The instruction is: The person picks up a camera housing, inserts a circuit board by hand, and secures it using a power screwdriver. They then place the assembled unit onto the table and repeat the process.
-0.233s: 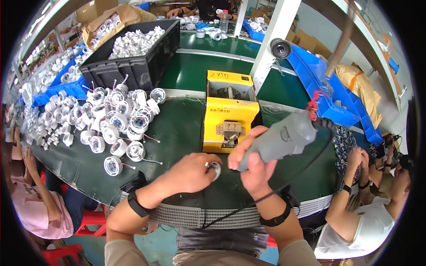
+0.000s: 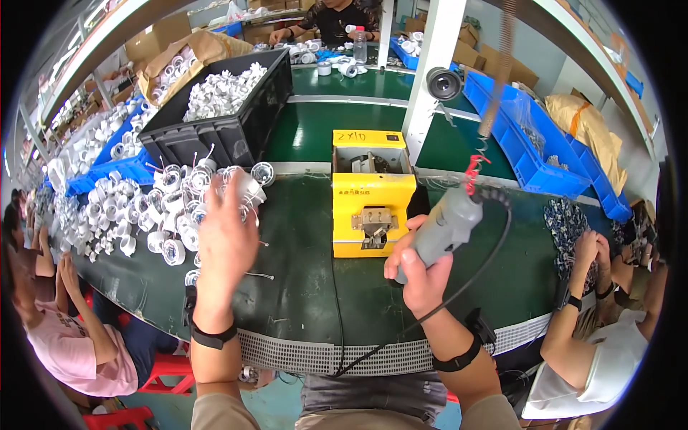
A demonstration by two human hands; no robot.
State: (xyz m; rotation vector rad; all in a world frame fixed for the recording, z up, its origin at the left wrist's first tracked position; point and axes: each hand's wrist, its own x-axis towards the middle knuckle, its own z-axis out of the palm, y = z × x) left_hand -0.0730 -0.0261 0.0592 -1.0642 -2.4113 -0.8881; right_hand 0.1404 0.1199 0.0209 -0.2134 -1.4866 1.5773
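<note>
My left hand [image 2: 223, 236] reaches out over the green table [image 2: 301, 279] to the edge of a heap of white round parts [image 2: 154, 208]. Its fingers close around one white round part [image 2: 249, 189], which looks blurred. My right hand [image 2: 419, 276] grips a grey electric screwdriver [image 2: 448, 223] that points down and to the left, just right of a yellow box-shaped machine [image 2: 373, 193]. A black cable runs from the tool toward my body, and a red hook with a coiled cord holds it from above.
A black crate [image 2: 215, 136] filled with white parts stands behind the heap. Blue bins [image 2: 534, 154] line the right side, and a white post [image 2: 430, 79] rises behind the machine. Other people sit at the left [image 2: 68, 337], at the right [image 2: 609, 344] and at the far end.
My left hand has left the spot under the screwdriver tip and swung left and forward to the heap, carrying the white part. The right hand has drawn the screwdriver slightly back.
</note>
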